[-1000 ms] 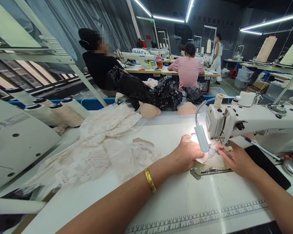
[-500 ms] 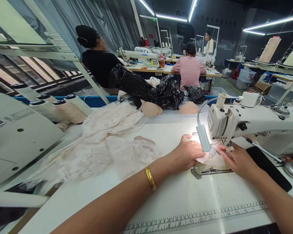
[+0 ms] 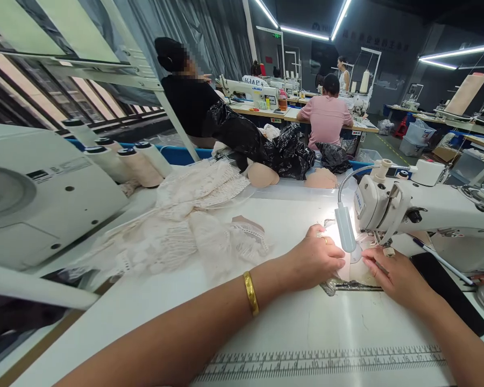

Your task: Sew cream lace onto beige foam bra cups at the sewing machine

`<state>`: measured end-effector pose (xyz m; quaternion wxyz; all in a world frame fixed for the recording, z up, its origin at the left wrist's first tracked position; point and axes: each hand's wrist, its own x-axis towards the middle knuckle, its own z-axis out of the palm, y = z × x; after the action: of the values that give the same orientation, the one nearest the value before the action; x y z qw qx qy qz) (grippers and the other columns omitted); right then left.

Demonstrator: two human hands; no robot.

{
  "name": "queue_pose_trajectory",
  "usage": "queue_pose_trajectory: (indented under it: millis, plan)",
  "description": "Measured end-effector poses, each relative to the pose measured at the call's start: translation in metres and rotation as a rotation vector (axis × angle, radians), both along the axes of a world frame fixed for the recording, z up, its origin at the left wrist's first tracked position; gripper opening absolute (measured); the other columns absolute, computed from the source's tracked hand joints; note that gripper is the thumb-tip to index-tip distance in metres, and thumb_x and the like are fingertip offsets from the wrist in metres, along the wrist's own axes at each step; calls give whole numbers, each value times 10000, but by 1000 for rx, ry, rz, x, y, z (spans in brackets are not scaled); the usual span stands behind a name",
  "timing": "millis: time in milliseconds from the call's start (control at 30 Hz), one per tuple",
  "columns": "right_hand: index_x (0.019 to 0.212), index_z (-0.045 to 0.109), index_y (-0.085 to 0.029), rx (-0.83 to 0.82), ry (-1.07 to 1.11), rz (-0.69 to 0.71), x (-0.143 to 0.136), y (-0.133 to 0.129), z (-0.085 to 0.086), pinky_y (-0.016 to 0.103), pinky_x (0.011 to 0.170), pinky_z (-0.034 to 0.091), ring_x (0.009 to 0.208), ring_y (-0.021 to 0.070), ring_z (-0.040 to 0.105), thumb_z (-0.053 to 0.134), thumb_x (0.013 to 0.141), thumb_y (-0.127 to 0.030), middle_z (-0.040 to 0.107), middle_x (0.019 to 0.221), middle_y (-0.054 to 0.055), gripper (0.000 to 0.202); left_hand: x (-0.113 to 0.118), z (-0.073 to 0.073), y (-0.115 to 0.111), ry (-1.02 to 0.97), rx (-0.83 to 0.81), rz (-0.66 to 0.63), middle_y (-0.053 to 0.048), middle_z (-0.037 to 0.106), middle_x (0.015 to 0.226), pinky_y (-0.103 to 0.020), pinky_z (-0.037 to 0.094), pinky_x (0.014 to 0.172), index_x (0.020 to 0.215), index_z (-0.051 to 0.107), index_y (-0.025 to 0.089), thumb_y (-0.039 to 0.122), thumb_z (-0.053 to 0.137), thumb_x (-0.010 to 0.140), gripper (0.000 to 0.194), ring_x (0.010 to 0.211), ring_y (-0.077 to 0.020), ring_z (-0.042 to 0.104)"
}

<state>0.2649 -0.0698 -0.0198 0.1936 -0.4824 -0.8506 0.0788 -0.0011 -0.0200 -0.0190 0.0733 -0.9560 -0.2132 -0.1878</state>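
Observation:
Under the lit head of a white sewing machine [image 3: 387, 207] lies a small piece of pale pink fabric [image 3: 344, 273]. My left hand [image 3: 317, 259] rests on its left side, fingers together and closed on the fabric. Just in front of the needle area, my right hand [image 3: 393, 271] has thumb and fingers pinched at the fabric's right side; the fingertips partly hide what they grip. A grey lamp [image 3: 346, 230] on a bendable neck hangs between the hands and covers part of the fabric.
White lace fabric [image 3: 177, 231] is heaped on the left of the table. Thread cones [image 3: 139, 166] stand behind it, near black plastic bags [image 3: 290, 153] and beige cups [image 3: 262, 175]. A black phone-like slab [image 3: 447, 290] lies right; a printed ruler [image 3: 314, 363] runs along the front. Co-workers sit beyond.
The view has swung left, so everything sits further right in the picture. Both hands have shifted slightly toward me relative to the machine, still at the fabric.

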Motion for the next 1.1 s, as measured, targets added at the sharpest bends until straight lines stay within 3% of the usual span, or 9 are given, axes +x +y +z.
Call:
queue_pose_trajectory:
  millis: [133, 267, 400, 633, 767, 933, 1033, 1100]
  plan:
    - [1139, 642, -263, -78, 16, 127, -5, -4, 3, 352, 716, 503, 803, 208, 634, 420, 1079, -239, 694, 937, 28, 231, 0, -1, -9, -30, 5, -72, 30, 727, 871, -465, 204, 1047, 779, 633, 197, 192, 535, 988, 231, 703, -130, 543]
    - [1034, 674, -264, -111, -18, 219, -11, -6, 6, 344, 751, 502, 840, 202, 621, 448, 1077, -228, 654, 907, 25, 232, 1, -6, -16, -13, -18, -109, 30, 728, 881, -474, 201, 1068, 870, 685, 227, 186, 581, 952, 139, 737, -139, 565]
    - [974, 678, -259, -68, -34, 188, -13, -5, 4, 326, 706, 483, 808, 202, 597, 462, 1073, -233, 630, 873, 28, 239, 3, -9, -16, -36, -21, -89, 33, 716, 858, -483, 195, 1081, 855, 667, 214, 163, 537, 969, 180, 742, -141, 560]
    - [1068, 687, -266, -8, -21, 76, -14, 0, -9, 327, 677, 496, 810, 224, 605, 450, 1045, -212, 641, 890, 46, 244, 10, -10, -3, -6, 4, -22, 36, 634, 750, -482, 258, 1044, 727, 566, 180, 84, 497, 913, 220, 671, -134, 470]
    - [1175, 669, -260, -32, -60, 9, -13, 4, -18, 343, 669, 510, 869, 252, 624, 422, 1043, -228, 673, 967, 72, 282, 12, -7, 6, 14, -11, 14, 10, 653, 770, -501, 297, 999, 756, 610, 179, 86, 535, 883, 174, 723, -170, 548]
    - [1228, 657, -240, -19, -100, -29, -11, 8, -20, 384, 671, 532, 810, 255, 647, 404, 1052, -264, 698, 1050, 100, 309, 14, -5, 14, 39, -35, 61, -14, 675, 769, -531, 307, 1015, 846, 682, 187, 182, 511, 993, 226, 792, -203, 610]
    - [1196, 677, -236, 42, -106, -12, -8, 8, -21, 398, 675, 542, 762, 251, 655, 389, 1056, -272, 711, 1023, 99, 322, 15, -8, 1, 63, -37, 120, -55, 715, 885, -535, 339, 1014, 1012, 692, 176, 199, 565, 975, 133, 885, -250, 654]
    - [1193, 686, -249, 96, -95, -12, -4, 8, -26, 402, 679, 554, 783, 260, 671, 385, 1055, -281, 725, 1001, 90, 333, 11, -10, -20, 90, -44, 175, -107, 725, 1087, -536, 362, 1022, 1118, 671, 161, 215, 608, 962, 177, 961, -268, 673]
